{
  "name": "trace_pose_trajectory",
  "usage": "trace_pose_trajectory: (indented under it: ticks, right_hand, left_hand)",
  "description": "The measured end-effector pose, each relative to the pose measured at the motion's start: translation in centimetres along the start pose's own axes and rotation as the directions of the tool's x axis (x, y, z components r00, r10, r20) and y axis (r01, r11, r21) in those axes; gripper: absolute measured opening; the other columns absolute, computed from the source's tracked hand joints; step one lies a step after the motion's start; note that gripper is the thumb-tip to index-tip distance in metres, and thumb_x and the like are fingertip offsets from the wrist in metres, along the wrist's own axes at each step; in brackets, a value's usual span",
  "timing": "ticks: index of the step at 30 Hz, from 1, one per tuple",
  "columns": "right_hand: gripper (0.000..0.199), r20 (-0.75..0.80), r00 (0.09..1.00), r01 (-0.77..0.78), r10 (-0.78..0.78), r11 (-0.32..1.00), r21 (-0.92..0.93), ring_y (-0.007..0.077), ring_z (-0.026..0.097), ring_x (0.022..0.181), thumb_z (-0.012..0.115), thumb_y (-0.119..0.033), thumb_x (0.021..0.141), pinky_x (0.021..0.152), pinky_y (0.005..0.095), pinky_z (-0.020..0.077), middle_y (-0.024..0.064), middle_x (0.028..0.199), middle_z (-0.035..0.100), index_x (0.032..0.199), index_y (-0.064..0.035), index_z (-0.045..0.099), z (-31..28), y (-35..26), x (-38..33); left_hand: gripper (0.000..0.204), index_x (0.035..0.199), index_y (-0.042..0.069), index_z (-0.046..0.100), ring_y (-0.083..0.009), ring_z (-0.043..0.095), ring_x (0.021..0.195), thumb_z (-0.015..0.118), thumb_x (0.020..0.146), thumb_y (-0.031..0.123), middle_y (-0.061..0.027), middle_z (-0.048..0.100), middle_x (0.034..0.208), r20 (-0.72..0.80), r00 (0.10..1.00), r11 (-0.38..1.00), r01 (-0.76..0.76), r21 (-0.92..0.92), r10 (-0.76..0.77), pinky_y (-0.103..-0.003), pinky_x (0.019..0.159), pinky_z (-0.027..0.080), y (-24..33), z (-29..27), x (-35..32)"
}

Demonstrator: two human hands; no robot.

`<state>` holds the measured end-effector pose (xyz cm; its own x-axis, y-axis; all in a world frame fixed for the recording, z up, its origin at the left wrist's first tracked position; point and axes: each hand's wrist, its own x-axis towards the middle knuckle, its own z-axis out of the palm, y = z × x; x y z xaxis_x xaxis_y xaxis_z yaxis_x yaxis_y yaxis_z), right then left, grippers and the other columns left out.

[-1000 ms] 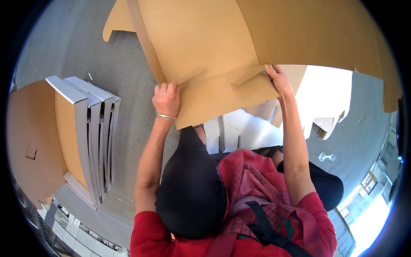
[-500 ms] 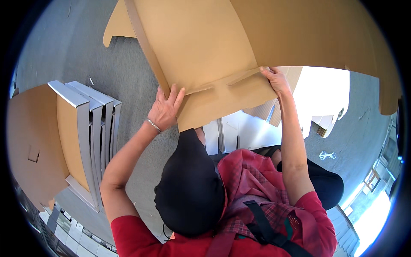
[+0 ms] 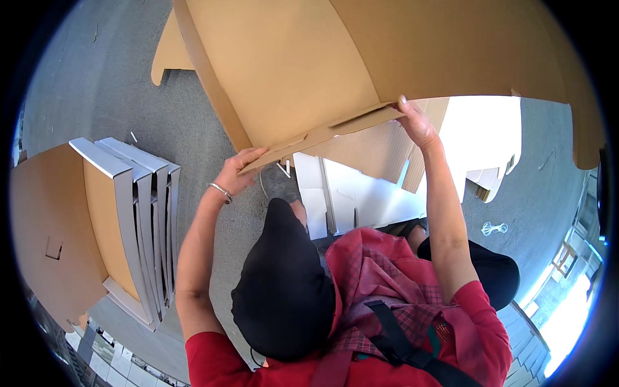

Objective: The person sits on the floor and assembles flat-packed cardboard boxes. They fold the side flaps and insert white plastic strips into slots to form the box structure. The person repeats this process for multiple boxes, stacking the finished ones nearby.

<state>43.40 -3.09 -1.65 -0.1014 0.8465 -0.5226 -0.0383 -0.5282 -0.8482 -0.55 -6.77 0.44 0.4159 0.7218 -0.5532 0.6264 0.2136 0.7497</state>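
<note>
A large brown cardboard piece [image 3: 290,64] with a raised left wall stands in front of me. Its near end flap [image 3: 322,132] is folded up at an angle, and slots run along the crease. My left hand [image 3: 240,173] holds the flap's left end, fingers over the edge and thumb underneath, partly hidden. At the flap's right end my right hand [image 3: 416,124] grips the corner, thumb up and the other fingers mostly behind the board.
Folded cardboard pieces with white edges [image 3: 138,213] stand at the left beside a brown panel [image 3: 55,226]. White and brown sheets [image 3: 374,193] lie on the grey floor [image 3: 155,109] under the flap. A bundle of white ties [image 3: 494,228] lies to the right.
The near flap has swung up from lying slanted toward me and now shows mostly its edge. My left hand has gone from spread fingers on the board to a grip lower on the flap.
</note>
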Motion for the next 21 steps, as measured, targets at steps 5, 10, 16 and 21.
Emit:
trace_pose_trajectory:
  ticks: [5,10,16,21]
  right_hand:
    - [0.104,0.079,0.982,0.187,-0.174,0.959,-0.213,0.0338,0.044,0.128,0.071,-0.066,0.071,0.1,0.0402,0.0413,0.0144,0.133,0.051,0.143,-0.0021,0.034,0.2,0.8,-1.0]
    - [0.097,-0.27,0.926,0.186,-0.266,0.94,-0.287,0.0329,0.053,0.116,0.074,-0.06,0.068,0.097,0.0414,0.0425,0.0227,0.13,0.052,0.135,0.0024,0.041,1.5,2.0,-1.3]
    - [0.075,-0.592,0.768,0.171,-0.242,0.97,-0.175,0.0233,0.059,0.094,0.079,-0.046,0.066,0.086,0.0352,0.046,0.0159,0.107,0.063,0.12,0.0019,0.058,0.8,5.1,-3.2]
    - [0.055,-0.681,0.72,0.233,-0.135,0.971,0.053,0.0188,0.06,0.097,0.084,-0.025,0.068,0.089,0.0321,0.0452,0.008,0.104,0.066,0.114,-0.0049,0.062,3.3,4.7,-2.9]
  left_hand:
    - [0.043,0.136,0.015,0.053,-0.0119,0.063,0.075,0.061,0.094,0.02,-0.0015,0.059,0.111,0.115,0.988,0.984,0.121,-0.129,-0.106,-0.024,0.057,0.051,0.4,-0.5,0.5]
    - [0.043,0.13,0.007,0.056,-0.0253,0.062,0.102,0.061,0.092,0.026,-0.0095,0.06,0.121,0.206,0.966,0.986,-0.164,0.023,0.156,-0.035,0.085,0.05,1.8,2.8,0.3]
    - [0.054,0.13,-0.001,0.054,-0.031,0.049,0.125,0.056,0.095,0.039,-0.0177,0.055,0.13,0.396,0.911,0.986,-0.057,-0.156,0.115,-0.038,0.105,0.038,2.5,7.4,-1.3]
    - [0.058,0.133,0.002,0.052,-0.0252,0.054,0.119,0.06,0.092,0.042,-0.0182,0.053,0.135,0.423,0.885,0.836,0.375,-0.401,-0.194,-0.034,0.101,0.04,2.2,7.4,-2.1]
